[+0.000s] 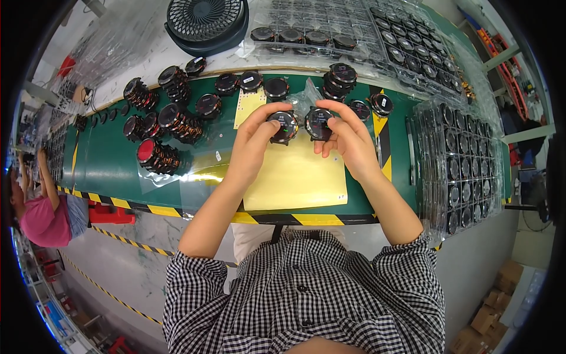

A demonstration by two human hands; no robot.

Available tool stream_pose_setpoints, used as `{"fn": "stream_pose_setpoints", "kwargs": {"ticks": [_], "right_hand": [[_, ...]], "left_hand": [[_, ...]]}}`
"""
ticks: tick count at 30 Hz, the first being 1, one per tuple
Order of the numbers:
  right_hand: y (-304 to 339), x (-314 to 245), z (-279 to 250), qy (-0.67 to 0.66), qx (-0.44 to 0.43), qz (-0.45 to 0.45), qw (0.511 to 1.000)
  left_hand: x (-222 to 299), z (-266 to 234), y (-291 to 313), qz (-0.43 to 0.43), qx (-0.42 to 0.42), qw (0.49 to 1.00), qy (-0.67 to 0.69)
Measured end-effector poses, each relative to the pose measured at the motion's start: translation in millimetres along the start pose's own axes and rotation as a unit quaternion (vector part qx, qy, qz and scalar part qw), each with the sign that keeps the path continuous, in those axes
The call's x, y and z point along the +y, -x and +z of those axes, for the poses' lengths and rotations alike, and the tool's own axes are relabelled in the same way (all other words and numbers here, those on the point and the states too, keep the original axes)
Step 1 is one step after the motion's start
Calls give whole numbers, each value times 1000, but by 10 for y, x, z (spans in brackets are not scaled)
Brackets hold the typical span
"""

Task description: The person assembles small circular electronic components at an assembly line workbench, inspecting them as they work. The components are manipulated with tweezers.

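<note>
- Wearing a black-and-white checked, buttoned shirt (306,295) nearest the head camera, with both bare forearms over a green work mat (112,153).
- Pinching one round black watch case (287,128) in the left hand (254,134), with the thumb on its face; could smear the glass or trigger the lit display by pressing too hard.
- Gripping a second round black watch case (316,125) in the right hand (352,141), with the thumb at the rim and the forefinger across the top; could drop it through a slack edge hold.
- Holding both just apart, above a large yellow sheet (295,183); could knock them together, or confuse two such similar pieces, by bringing the wrists inward.
- Working near a crumpled clear plastic bag (304,98); could snag and drag it with a stray fingertip.
- Reaching in front of a tall stack of black watch cases (339,81), well apart from a leaning red-topped stack (157,155); could topple either with a careless sweep.
- Leaning over black-and-yellow striped edge tape (318,219); could lose a dropped piece past it to the grey floor (130,271).
</note>
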State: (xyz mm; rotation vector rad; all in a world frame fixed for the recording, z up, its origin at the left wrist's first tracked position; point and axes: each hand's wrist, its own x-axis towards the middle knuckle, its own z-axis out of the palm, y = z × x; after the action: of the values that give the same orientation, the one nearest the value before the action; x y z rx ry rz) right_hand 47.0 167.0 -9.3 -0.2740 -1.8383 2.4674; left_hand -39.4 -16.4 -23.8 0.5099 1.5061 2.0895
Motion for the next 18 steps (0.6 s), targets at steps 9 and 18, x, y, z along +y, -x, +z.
{"fn": "stream_pose_setpoints", "kwargs": {"ticks": [9, 18], "right_hand": [[-22, 38, -20, 22, -6, -27, 999], [2, 20, -19, 29, 3, -21, 999]], "left_hand": [[-16, 61, -3, 24, 15, 999, -43], [-8, 5, 11, 3, 19, 1000, -1]]}}
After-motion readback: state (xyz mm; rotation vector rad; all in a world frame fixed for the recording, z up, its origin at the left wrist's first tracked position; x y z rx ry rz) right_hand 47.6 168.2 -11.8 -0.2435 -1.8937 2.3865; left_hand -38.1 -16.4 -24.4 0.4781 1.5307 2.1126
